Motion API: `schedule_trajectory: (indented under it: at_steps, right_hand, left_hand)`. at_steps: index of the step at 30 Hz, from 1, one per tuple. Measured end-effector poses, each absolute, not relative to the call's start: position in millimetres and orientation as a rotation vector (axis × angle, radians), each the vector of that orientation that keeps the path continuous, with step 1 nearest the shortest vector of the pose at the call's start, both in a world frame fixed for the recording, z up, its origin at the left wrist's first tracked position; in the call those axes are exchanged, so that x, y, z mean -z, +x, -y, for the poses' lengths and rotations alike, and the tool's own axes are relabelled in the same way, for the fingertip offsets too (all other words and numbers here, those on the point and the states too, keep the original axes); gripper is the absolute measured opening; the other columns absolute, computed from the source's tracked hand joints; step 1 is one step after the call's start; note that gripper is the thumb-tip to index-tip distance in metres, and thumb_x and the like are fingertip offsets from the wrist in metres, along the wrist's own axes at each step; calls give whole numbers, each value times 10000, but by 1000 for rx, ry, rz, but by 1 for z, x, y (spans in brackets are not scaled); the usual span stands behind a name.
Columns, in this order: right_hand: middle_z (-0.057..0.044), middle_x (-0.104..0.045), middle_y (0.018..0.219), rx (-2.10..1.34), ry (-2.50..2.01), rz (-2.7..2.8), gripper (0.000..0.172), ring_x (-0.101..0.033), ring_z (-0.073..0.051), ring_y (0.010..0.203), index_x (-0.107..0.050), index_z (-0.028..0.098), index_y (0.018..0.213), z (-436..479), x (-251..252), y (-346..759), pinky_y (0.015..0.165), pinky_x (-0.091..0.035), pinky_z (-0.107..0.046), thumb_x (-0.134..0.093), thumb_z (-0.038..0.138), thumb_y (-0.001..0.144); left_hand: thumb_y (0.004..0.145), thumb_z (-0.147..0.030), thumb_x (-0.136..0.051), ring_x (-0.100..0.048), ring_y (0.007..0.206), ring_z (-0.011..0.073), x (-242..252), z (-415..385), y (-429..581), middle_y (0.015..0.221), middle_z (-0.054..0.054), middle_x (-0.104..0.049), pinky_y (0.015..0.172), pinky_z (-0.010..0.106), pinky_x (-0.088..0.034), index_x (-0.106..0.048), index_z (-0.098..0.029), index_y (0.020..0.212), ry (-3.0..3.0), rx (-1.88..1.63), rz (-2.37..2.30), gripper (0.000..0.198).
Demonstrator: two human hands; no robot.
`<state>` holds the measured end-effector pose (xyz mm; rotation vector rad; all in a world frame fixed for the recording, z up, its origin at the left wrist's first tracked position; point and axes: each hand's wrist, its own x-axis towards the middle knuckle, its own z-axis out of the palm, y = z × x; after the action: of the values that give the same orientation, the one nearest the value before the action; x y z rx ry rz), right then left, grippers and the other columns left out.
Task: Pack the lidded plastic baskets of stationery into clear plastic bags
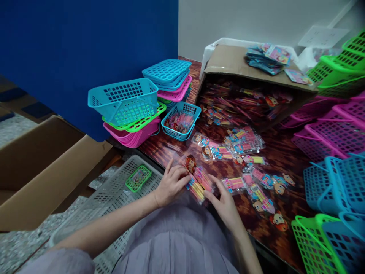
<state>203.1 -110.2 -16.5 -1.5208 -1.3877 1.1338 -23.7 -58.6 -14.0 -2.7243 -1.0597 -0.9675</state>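
Clear packets (196,179) with pink and yellow sticks and a cartoon girl's head are held over the table's front edge. My left hand (173,182) pinches them at their left side, thumb and fingers closed near the printed label. At the lower right, my right hand (224,199) grips their ends between thumb and fingers. Loose packets of the same kind (234,183) lie just right of my right hand, with a pile of more packets (242,140) farther back. I cannot tell exactly how many packets are in my hands.
A cardboard box (228,61) of packets lies open on its side, cards (265,59) on top. A small blue basket (196,110) holds packets. Stacked baskets stand left (134,139) and right (333,133). A grey crate (114,182) below holds a green basket (138,178).
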Motion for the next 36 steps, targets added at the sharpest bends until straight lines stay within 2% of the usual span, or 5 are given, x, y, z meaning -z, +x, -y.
schedule_trajectory:
  at_steps: [3, 8, 15, 22, 36]
  right_hand:
    - [-59, -553, 1395, -1122, -1514, 1462, 518, -471, -249, 1323, -522, 277, 1335, 113, 16, 203, 1118, -364, -424, -646, 422, 853]
    - [-49, -586, 1348, -1122, -1449, 1504, 394, -472, -238, 1313, -575, 293, 1299, 117, 12, 203, 1147, -306, -430, -465, 468, 964]
    - [-57, -627, 1258, -1164, -1488, 1446, 377, -560, -241, 1188, -605, 273, 1240, 114, 5, 197, 1045, -421, -400, -575, 450, 909]
    - [-61, -639, 1278, -1181, -1514, 1462, 440, -565, -260, 1206, -611, 257, 1250, 111, 4, 203, 1065, -412, -423, -662, 413, 842]
    - [-56, -630, 1183, -910, -1590, 1638, 376, -571, -250, 1129, -608, 273, 1234, 118, -3, 197, 978, -458, -396, -610, 258, 859]
  left_hand:
    - [891, -143, -515, -536, 1180, 241, 13, 60, -26, 1104, 85, -649, 1193, 599, -201, -630, -179, 1031, -2727, 941, 1018, 184]
    - [878, -93, -447, -602, 1013, 193, 12, 60, -28, 1009, 55, -683, 1221, 576, -133, -605, -163, 1037, -2923, 727, 921, 235]
    - [907, -87, -421, -607, 975, 178, 14, 61, -27, 1047, 73, -669, 1203, 567, -214, -611, -163, 1101, -2935, 762, 928, 282]
    - [914, -96, -435, -617, 976, 175, 16, 60, -27, 1074, 89, -666, 1179, 561, -270, -597, -147, 1175, -2909, 805, 908, 312]
    - [931, -100, -437, -573, 1140, 229, 36, 65, -32, 1208, 154, -602, 924, 416, -545, -548, -147, 1217, -2846, 1026, 831, 310]
